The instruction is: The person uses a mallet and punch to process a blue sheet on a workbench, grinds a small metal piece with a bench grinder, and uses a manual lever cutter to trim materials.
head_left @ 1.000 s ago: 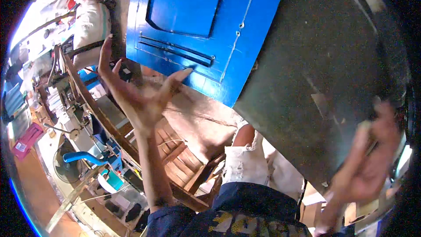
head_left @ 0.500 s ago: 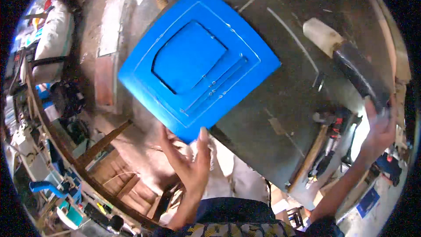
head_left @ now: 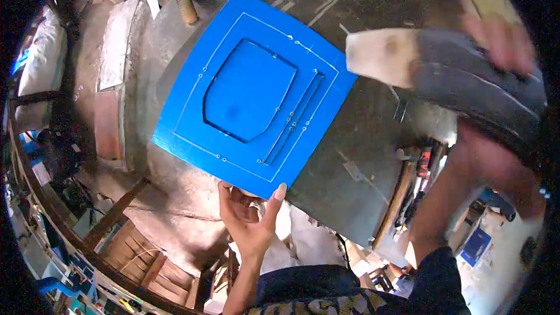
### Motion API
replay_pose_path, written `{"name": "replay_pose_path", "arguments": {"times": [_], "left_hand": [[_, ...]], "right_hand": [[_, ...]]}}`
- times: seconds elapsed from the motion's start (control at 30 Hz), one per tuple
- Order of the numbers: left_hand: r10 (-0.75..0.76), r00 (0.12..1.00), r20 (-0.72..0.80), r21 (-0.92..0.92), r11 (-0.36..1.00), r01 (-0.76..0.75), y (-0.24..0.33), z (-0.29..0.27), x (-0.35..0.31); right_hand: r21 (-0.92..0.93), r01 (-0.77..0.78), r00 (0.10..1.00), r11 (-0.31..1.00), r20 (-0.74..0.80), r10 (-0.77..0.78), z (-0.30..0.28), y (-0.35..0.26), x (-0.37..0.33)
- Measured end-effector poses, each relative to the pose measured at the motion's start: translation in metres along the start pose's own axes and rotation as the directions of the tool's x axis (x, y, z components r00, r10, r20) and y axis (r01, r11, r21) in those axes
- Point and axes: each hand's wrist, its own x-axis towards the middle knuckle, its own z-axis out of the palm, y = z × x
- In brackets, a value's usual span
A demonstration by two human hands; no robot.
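Observation:
A flat blue panel (head_left: 251, 93) lies tilted in front of me, marked with scribed lines, small holes and a dark-edged cut-out outline. My left hand (head_left: 249, 228) pinches its near corner, thumb on top and fingers curled under. On the right, my right hand (head_left: 481, 154) grips a thick dark tube (head_left: 466, 76) with a pale flattened end (head_left: 379, 52); fingers show over its far side, blurred by motion. The pale end is at the panel's right corner; whether it touches I cannot tell.
The panel is over a dark worktop (head_left: 344, 146). At its right edge lie a wooden-handled hammer (head_left: 389, 201) and a red-and-black hand tool (head_left: 421, 169). A ribbed hose (head_left: 185, 6) is at the far left. Timber slats (head_left: 137, 256) and cluttered shelves line the lower left.
My right hand has brought the dark tube leftward, its pale end now beside the panel. The panel has turned slightly and shifted a little left, still in my left hand.

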Motion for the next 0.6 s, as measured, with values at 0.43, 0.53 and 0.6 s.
{"name": "replay_pose_path", "arguments": {"times": [0.43,0.53,0.6], "left_hand": [[0.078,0.996,0.048,0.024,0.997,-0.079,-0.001,0.002,0.000],[0.035,0.999,0.040,0.064,0.997,-0.038,0.002,0.000,0.000],[0.035,0.999,0.023,0.071,0.997,-0.036,-0.001,0.001,-0.004]], "right_hand": [[-0.398,0.101,0.942,0.912,-0.257,-0.217,0.022,0.012,0.014],[-0.278,0.070,0.953,0.958,-0.264,-0.146,0.024,0.028,0.006],[-0.191,0.051,0.961,0.980,-0.259,-0.100,0.031,0.040,0.007]]}}
